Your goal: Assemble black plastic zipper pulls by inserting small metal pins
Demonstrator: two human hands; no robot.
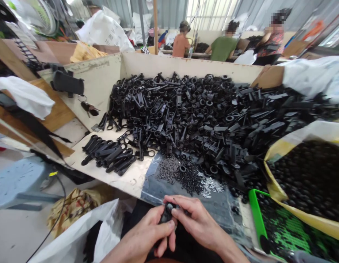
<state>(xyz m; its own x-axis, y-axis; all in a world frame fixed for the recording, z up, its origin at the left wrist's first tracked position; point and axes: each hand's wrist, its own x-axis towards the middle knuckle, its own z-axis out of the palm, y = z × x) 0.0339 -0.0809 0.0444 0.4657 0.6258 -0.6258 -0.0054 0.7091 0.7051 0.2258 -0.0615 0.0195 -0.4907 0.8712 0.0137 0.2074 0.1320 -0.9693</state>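
Note:
My left hand (154, 228) is closed around a small black plastic part (166, 215), just off the bench's front edge. The fingers of my right hand (195, 219) are bent against the top of that same part, gripping it from the other side. Its lower portion is hidden by my fingers. Beyond my hands, a dark mat (164, 189) bears small grey pieces (169, 168), tiny black pieces (191, 182) and shiny silver pins (210, 185). To the left lie several black ring-ended handles (111, 155) in a rough row.
A large heap of black plastic parts (172, 109) fills the bench's back. At right are a green tray (254, 208) and a yellow-edged sack (273, 179) of black pieces. A blue stool (21, 179) stands left; a white bag (76, 233) hangs below. Several people work behind.

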